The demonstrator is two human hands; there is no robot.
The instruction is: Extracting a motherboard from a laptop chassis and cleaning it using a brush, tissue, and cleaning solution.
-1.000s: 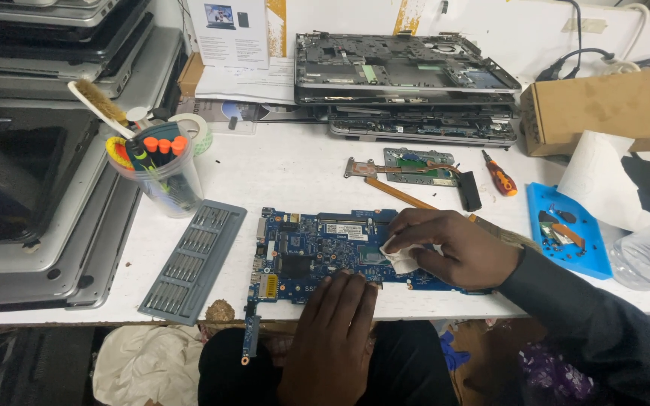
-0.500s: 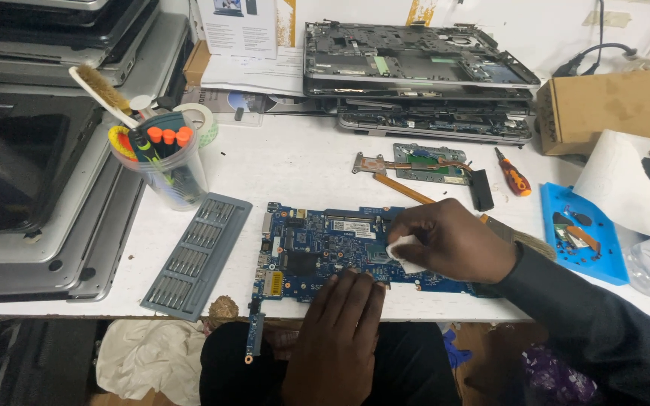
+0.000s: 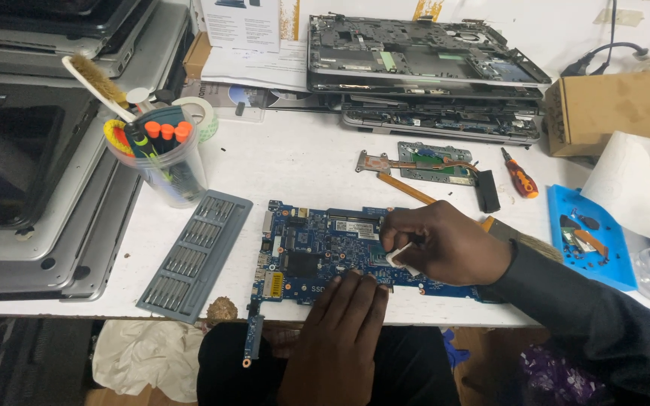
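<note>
On the white bench, hands work a blue board (image 3: 317, 252).
Left hand (image 3: 340, 331) lies flat, released, at 6 o'clock; right hand (image 3: 445, 244) pinches a white wipe (image 3: 399, 256).

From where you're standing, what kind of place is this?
Most likely a laptop repair bench. A bare blue circuit board lies under both hands, opened laptop shells are stacked at the back, and a grey tray of screwdriver bits sits beside a cup of tools.
</note>
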